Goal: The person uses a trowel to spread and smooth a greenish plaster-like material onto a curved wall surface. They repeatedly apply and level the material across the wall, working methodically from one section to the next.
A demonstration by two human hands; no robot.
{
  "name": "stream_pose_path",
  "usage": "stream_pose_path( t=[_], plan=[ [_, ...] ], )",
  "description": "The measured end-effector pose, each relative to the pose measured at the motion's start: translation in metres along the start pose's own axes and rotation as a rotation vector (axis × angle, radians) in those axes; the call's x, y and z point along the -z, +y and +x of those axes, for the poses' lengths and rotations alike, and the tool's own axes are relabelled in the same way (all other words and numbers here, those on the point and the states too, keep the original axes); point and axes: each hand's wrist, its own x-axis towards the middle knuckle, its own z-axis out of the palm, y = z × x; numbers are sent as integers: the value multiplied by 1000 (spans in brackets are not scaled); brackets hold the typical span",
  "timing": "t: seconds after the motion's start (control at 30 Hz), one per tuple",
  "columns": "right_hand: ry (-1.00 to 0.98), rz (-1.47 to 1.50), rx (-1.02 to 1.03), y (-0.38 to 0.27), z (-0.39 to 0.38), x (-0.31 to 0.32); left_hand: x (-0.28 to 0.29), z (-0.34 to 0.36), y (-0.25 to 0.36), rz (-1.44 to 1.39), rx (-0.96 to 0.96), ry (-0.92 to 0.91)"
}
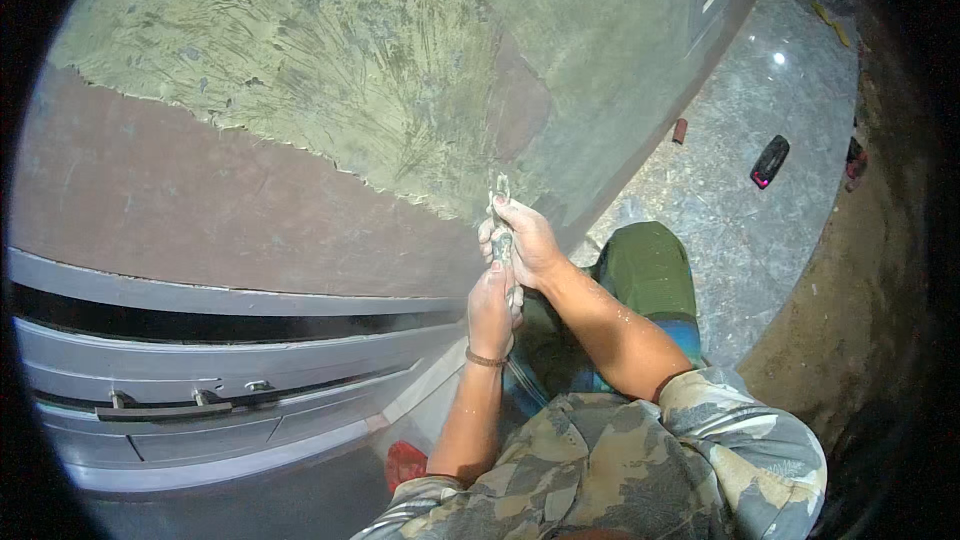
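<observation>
My right hand (525,240) and my left hand (491,305) are both closed on one putty-smeared scraping tool (501,198), seen edge-on. The right hand sits higher on it, the left hand just below on the handle. The tool's tip touches a brown wall panel (200,210) at the lower border of a greenish, streaked putty coat (330,50). A thin band circles my left wrist.
Below the panel runs a grey cabinet front with a dark bar handle (170,405). My knee in green trousers (650,265) rests on a speckled grey floor (740,210). On that floor lie a black device (769,161) and a small brown block (680,130). A red object (405,463) lies low.
</observation>
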Motion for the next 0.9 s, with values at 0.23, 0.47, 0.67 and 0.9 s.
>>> stream_pose_path(
  t=[0.23, 0.47, 0.67, 0.9],
  plan=[
    [-54, -16, 118, 8, 2, -20, 1, -2, 10, 588, -269, 203],
    [89, -134, 51, -10, 11, -28, -8, 16, 17, 723, -440, 129],
    [167, -210, 55, -18, 8, -28, -17, 25, 3, 461, -387, 115],
    [74, -294, 203, -11, 12, -13, -17, 30, -22, 730, -675, 53]
  ],
)
